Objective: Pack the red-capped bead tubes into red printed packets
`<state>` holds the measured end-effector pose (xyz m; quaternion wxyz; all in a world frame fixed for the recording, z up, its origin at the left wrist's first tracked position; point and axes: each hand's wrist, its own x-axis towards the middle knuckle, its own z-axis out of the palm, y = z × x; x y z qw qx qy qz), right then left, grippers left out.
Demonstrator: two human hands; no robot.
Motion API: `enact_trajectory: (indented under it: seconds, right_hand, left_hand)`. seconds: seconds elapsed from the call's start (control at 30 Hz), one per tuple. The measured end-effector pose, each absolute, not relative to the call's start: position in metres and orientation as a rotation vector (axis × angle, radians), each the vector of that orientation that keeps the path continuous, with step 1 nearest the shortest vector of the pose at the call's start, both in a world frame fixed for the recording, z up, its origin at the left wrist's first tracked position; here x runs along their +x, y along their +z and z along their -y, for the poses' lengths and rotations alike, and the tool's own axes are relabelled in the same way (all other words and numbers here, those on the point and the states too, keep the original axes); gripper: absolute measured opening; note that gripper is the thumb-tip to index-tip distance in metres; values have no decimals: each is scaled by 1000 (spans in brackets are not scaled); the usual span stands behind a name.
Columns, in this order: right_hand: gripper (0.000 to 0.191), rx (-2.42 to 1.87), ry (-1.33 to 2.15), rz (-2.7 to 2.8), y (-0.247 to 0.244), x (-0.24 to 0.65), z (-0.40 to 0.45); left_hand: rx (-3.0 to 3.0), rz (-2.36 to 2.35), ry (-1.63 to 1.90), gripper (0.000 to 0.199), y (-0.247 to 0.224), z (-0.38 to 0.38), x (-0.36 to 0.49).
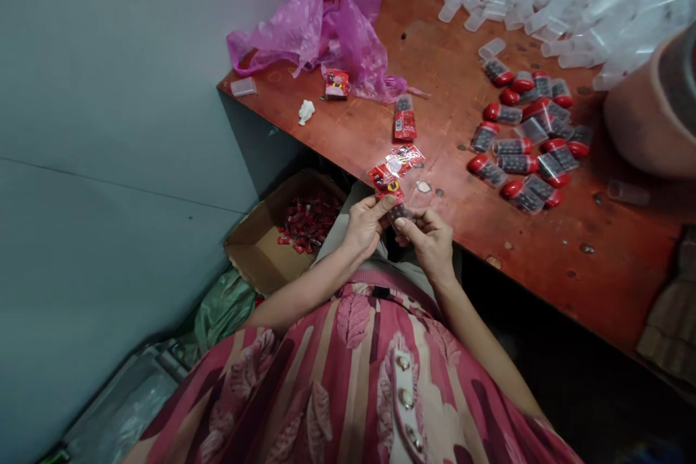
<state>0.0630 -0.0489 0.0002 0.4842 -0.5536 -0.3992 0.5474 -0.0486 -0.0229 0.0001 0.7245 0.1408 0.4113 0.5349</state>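
Just off the table's front edge, my left hand [365,227] and my right hand [432,238] grip a small clear tube [399,213] of dark beads between them. Red printed packaging [387,181] covers the tube's far end, by my left thumb. Both hands are closed, thumbs against the fingers. Right beyond them a shiny red and white wrapper [404,159] lies at the table edge. Farther back rests another bead tube in a red wrapper [404,125]. Whether my hands touch the wrapper at the edge, I cannot tell.
Several red-capped bead tubes [516,164] lie on the reddish table [544,254]. Behind them is a heap of clear empty tubes [544,7], with a large tub [647,109] at the right. A pink plastic bag [348,36] and red packet stack [336,84] sit back left. A cardboard box [261,239] holds red pieces below.
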Motion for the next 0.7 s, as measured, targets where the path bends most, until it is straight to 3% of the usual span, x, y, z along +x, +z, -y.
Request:
enact_trajectory:
  seconds: [0.47, 0.7]
  right_hand:
    - [27, -1453, 931, 1224, -23, 65, 58]
    - [27, -1370, 1122, 1024, -18, 59, 55]
  left_hand:
    - [296, -955, 1221, 38, -5, 25, -44]
    - [384, -932, 1116, 35, -9, 22, -51]
